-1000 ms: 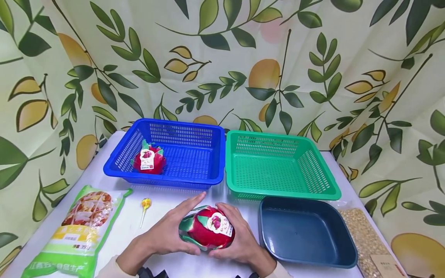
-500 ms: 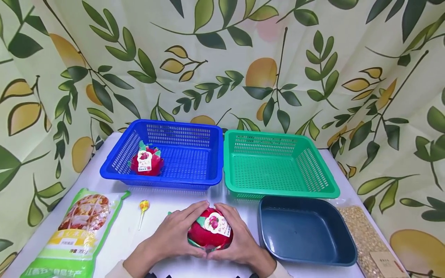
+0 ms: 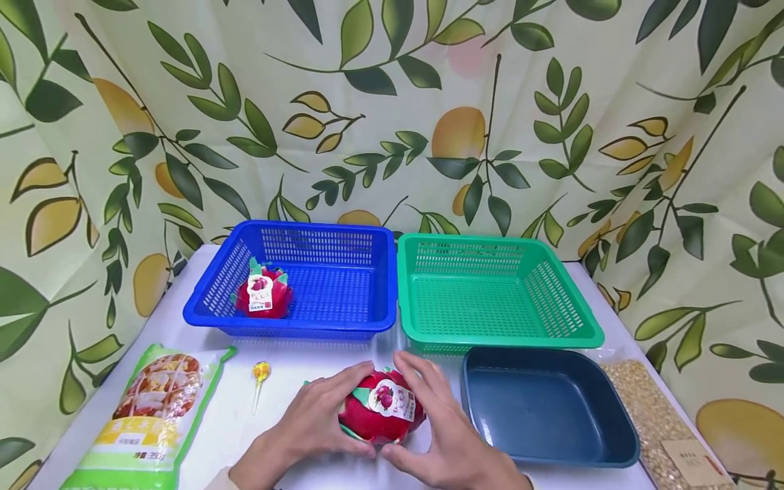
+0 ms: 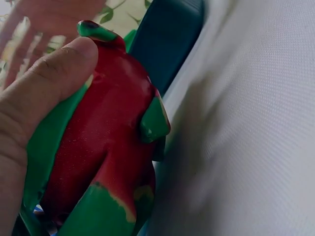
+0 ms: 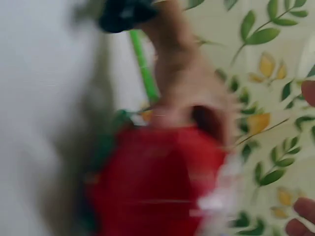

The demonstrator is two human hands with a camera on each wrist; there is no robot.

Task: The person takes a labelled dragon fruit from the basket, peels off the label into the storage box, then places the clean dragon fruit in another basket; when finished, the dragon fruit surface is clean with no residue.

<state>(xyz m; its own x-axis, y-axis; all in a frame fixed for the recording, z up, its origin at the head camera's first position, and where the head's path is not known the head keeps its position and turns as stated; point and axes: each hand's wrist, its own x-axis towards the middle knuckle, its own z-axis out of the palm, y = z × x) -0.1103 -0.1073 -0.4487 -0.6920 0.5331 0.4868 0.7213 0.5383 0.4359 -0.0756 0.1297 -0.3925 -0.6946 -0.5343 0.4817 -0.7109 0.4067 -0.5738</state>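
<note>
A red dragon fruit (image 3: pixel 367 423) with green scales and a white label is near the front middle of the table in the head view. My left hand (image 3: pixel 318 416) grips its left side; the left wrist view shows the thumb (image 4: pixel 54 76) pressed along the red skin. On the other side, my right hand (image 3: pixel 450 435) has its fingers spread, with a gap between thumb and fruit. Fingertips of that hand (image 5: pixel 300 221) appear apart from the blurred fruit (image 5: pixel 152 187) in the right wrist view. Another labelled dragon fruit (image 3: pixel 275 299) sits in the blue basket (image 3: pixel 294 325).
A green basket (image 3: pixel 502 340) stands right of the blue one. In front of it is a dark blue basin (image 3: pixel 551 408), beside a bag of grains (image 3: pixel 649 401). A lollipop (image 3: pixel 261 371) and a green food bag (image 3: pixel 147 422) lie on the left. Patterned cloth (image 3: pixel 392 102) hangs behind.
My right hand has loosened from the dragon fruit and moved slightly right, its thumb now apart from it. The left hand keeps its grip. The head view has shifted slightly.
</note>
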